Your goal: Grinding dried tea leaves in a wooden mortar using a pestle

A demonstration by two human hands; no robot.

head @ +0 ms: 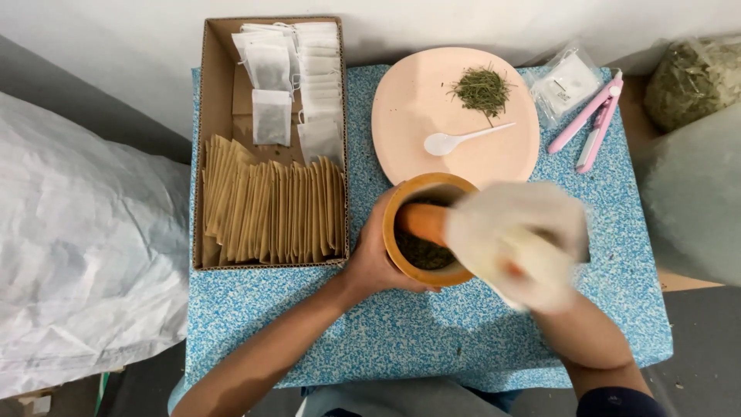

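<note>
- Blue speckled table stands against a pale wall, with a white woven sack lying off its left edge.
- Near the middle of the table, a little toward the front edge, sits a wooden mortar holding dark crushed herb.
- The left hand wraps the mortar's left wall, fingers curled snugly around its outside.
- The right hand, blurred and seemingly covered in a whitish glove or cloth, is closed around the wooden pestle, whose tip reaches down into the bowl; the hand sits just right of the rim.
- Behind the mortar, by the back edge, lies a pink plate carrying a small heap of dried green herb and a white spoon.
- Along the left edge rests a cardboard box with white tea bags at the back and brown paper sachets standing in front.
- At the back right corner lie a pink sealer tool and a clear plastic packet.
</note>
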